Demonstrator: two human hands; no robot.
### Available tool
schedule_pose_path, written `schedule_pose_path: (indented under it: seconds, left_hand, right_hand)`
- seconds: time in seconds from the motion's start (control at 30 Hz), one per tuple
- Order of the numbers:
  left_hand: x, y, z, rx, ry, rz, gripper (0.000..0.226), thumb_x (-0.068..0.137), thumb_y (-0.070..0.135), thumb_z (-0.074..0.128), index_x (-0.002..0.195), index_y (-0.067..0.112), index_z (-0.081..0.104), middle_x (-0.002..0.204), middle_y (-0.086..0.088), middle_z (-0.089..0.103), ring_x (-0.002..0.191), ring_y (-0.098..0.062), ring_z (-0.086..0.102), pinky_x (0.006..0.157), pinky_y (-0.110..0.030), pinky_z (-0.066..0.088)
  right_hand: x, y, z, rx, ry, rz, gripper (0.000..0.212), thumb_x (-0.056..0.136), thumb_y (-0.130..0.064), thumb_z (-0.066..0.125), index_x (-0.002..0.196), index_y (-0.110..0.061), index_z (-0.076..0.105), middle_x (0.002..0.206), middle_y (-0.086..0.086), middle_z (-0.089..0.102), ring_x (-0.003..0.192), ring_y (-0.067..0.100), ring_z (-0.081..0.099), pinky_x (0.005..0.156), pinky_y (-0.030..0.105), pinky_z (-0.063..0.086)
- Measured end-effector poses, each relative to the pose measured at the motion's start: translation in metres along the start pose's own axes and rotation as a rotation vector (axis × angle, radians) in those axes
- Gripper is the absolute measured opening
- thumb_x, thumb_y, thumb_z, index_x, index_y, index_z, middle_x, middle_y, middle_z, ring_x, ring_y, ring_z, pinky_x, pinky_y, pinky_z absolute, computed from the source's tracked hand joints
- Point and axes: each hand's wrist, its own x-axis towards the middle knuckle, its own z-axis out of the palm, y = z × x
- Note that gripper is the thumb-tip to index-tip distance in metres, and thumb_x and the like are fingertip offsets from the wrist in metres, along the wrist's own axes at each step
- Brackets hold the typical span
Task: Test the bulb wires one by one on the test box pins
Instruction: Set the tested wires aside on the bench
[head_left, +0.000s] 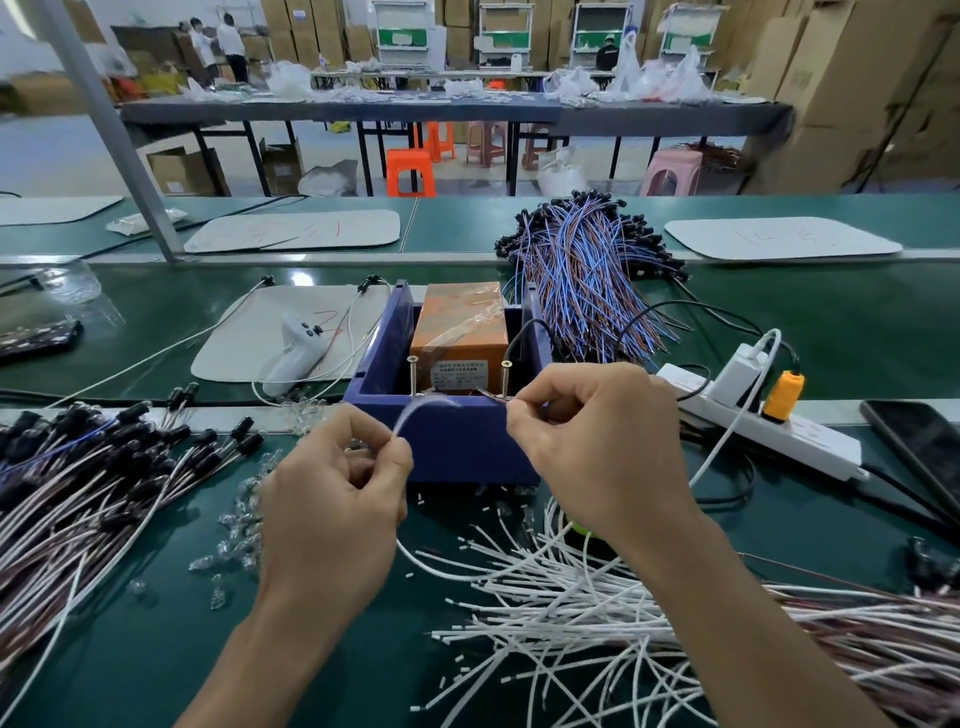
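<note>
A blue test box (457, 441) stands mid-table with an orange block inside and two upright screw pins, the left pin (413, 375) and the right pin (504, 378), on its front rim. My left hand (337, 483) pinches a white wire (415, 413) that arcs up to the foot of the left pin. My right hand (592, 441) pinches the other wire end (496, 399) at the base of the right pin. The bulb itself is hidden in my fingers.
White-and-brown bulb wires (597, 623) lie heaped at front right, black-capped ones (93, 483) at left, a blue-and-brown bundle (592, 270) behind the box. A white power strip (769, 426) and a phone (919, 447) sit at right. Loose clear bulbs (234, 525) scatter near my left hand.
</note>
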Motion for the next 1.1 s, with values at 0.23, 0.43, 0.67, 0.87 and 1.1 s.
schedule_pose_path:
  seconds: [0.23, 0.43, 0.67, 0.87, 1.1]
  left_hand:
    - [-0.005, 0.004, 0.001, -0.182, -0.123, -0.008, 0.014, 0.092, 0.029, 0.071, 0.079, 0.029, 0.067, 0.051, -0.004, 0.066, 0.035, -0.015, 0.051, 0.039, -0.019, 0.041]
    - [0.000, 0.004, 0.000, -0.606, 0.057, -0.189, 0.026, 0.103, 0.021, 0.061, 0.077, 0.022, 0.067, 0.057, -0.016, 0.066, 0.033, -0.020, 0.044, 0.036, -0.021, 0.038]
    - [0.008, -0.005, -0.020, -0.596, 0.200, -0.143, 0.021, 0.100, 0.034, 0.055, 0.081, 0.032, 0.065, 0.060, -0.014, 0.067, 0.037, -0.020, 0.047, 0.037, -0.023, 0.039]
    - [0.021, -0.008, -0.038, -0.736, 0.293, -0.230, 0.024, 0.094, 0.030, 0.060, 0.073, 0.023, 0.070, 0.053, -0.006, 0.061, 0.043, -0.017, 0.053, 0.038, -0.022, 0.040]
    - [0.022, -0.001, -0.054, -0.682, -0.178, -0.268, 0.025, 0.085, 0.021, 0.058, 0.072, 0.018, 0.080, 0.083, -0.004, 0.077, 0.076, -0.018, 0.071, 0.075, -0.034, 0.052]
  right_hand:
    - [-0.001, -0.007, 0.000, 0.106, -0.168, 0.002, 0.014, 0.082, -0.025, 0.077, 0.069, -0.024, 0.074, 0.052, -0.017, 0.061, 0.050, 0.004, 0.057, 0.050, 0.009, 0.037]
    - [-0.013, -0.018, 0.004, -0.064, -0.781, 0.161, 0.037, 0.089, -0.062, 0.058, 0.084, -0.027, 0.070, 0.063, -0.003, 0.064, 0.056, 0.011, 0.057, 0.057, 0.033, 0.048]
    - [-0.032, -0.043, -0.007, -0.118, -1.198, 0.109, 0.033, 0.087, -0.063, 0.057, 0.083, -0.033, 0.069, 0.066, -0.011, 0.066, 0.056, 0.006, 0.057, 0.055, 0.029, 0.050]
    - [-0.032, -0.061, -0.008, -0.242, -0.734, 0.002, 0.030, 0.093, -0.039, 0.056, 0.067, -0.025, 0.057, 0.056, -0.001, 0.054, 0.053, 0.015, 0.044, 0.045, 0.023, 0.034]
    - [0.001, -0.089, -0.011, 1.023, -0.113, 0.511, 0.046, 0.100, -0.023, 0.058, 0.055, -0.012, 0.055, 0.053, 0.006, 0.049, 0.056, 0.020, 0.033, 0.063, 0.032, 0.033]
